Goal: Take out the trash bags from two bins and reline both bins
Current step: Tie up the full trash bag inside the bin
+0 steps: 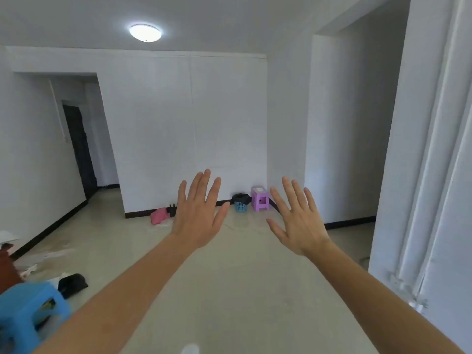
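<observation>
A small blue basket bin (240, 206) lined with a black trash bag (240, 198) stands on the floor against the far white wall. A pink object (158, 215), partly hidden behind my left hand, lies by the wall's corner; I cannot tell whether it is a bin. My left hand (198, 213) and my right hand (298, 218) are both raised in front of me at arm's length, palms away, fingers spread, holding nothing. Both hands are far from the bin.
A purple stool (260, 198) stands right of the bin. A blue stool (28, 310) sits at the near left, with a black item (72, 283) and scattered litter on the floor beside it. A white door frame (434, 175) is on the right, a hallway at far left.
</observation>
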### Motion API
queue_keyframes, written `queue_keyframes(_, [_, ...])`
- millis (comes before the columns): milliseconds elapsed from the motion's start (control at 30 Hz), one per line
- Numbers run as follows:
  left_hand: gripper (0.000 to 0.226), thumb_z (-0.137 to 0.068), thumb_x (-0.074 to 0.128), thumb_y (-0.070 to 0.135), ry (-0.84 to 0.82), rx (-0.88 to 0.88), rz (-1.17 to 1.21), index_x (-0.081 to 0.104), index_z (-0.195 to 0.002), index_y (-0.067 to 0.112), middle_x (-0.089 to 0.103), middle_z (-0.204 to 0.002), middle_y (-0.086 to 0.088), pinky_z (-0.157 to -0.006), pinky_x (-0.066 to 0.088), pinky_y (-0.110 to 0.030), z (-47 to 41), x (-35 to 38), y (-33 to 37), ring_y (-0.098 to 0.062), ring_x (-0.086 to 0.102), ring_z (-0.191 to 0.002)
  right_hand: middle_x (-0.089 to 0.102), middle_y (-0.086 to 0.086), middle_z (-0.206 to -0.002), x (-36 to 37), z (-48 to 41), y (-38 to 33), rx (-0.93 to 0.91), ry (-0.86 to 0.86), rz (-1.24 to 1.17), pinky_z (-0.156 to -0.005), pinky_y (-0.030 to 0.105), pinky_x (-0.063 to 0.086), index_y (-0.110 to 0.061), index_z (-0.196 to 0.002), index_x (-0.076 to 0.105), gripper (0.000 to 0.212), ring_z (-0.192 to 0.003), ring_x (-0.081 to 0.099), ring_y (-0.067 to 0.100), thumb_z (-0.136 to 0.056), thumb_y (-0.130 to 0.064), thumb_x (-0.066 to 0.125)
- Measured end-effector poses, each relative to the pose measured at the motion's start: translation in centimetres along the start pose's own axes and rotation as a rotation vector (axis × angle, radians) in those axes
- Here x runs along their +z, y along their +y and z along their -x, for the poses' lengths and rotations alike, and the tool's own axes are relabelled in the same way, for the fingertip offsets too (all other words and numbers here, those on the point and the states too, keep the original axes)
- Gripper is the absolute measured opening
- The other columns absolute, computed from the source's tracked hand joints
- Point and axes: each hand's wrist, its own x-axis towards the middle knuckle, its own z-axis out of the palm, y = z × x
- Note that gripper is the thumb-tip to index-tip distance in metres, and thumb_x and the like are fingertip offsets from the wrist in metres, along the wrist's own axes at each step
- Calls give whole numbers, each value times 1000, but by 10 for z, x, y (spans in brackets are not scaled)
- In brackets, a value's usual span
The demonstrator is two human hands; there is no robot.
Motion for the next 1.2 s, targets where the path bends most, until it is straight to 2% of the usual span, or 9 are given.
queue_keyframes(100, [66,-101,21,51,-121,19,-24,39,-148,9,35,-155,-17,-112,31,-57,-52,44,5,-33,36,-142,4,18,-166,45,-45,44,30,-61,-7,-120,57,16,-19,-158,20,80,-151,11,40,-96,-69,22])
queue_keyframes(233, [63,-101,23,50,-135,40,-46,38,-149,12,35,-155,-15,-113,29,-56,-98,108,-3,-32,35,-142,2,17,-166,115,-105,83,72,-105,-9,-121,58,13,-20,-159,19,84,-151,9,40,-94,-73,16])
queue_keyframes(400, [64,-101,23,50,-175,38,-58,36,-150,11,31,-157,-18,-110,35,-54,-136,202,-49,-35,37,-140,-1,17,-166,217,-173,87,42,-159,-49,-121,57,14,-19,-159,16,83,-152,8,39,-94,-71,17])
queue_keyframes(600, [65,-100,22,51,-218,-57,-60,38,-149,10,32,-156,-19,-107,37,-55,-190,343,-133,-38,39,-138,0,17,-166,351,-269,72,-50,-205,-13,-120,58,15,-19,-159,18,82,-151,9,40,-95,-71,20])
queue_keyframes(800, [65,-99,23,50,-260,-78,-19,42,-145,8,36,-153,-20,-104,40,-56,-286,464,-203,-38,42,-136,3,18,-166,464,-389,75,-58,-246,20,-120,59,15,-19,-158,20,82,-151,10,40,-95,-70,21])
queue_keyframes(1000, [65,-100,21,51,-273,-36,23,39,-148,12,34,-156,-15,-109,36,-56,-390,584,-231,-34,39,-140,2,18,-166,562,-491,111,-46,-220,10,-120,58,15,-19,-159,19,81,-152,8,39,-96,-69,20])
queue_keyframes(1100, [64,-100,21,52,-289,-24,27,36,-151,16,30,-158,-12,-114,30,-55,-432,663,-236,-31,32,-144,1,18,-166,633,-537,134,1,-215,-5,-121,58,13,-19,-159,14,82,-152,7,40,-95,-70,18])
queue_keyframes(1200, [64,-100,20,53,-310,-9,23,39,-149,15,34,-156,-14,-112,30,-56,-475,748,-240,-33,35,-143,0,18,-166,713,-576,156,27,-226,-27,-121,58,13,-19,-159,14,82,-152,5,39,-96,-70,20])
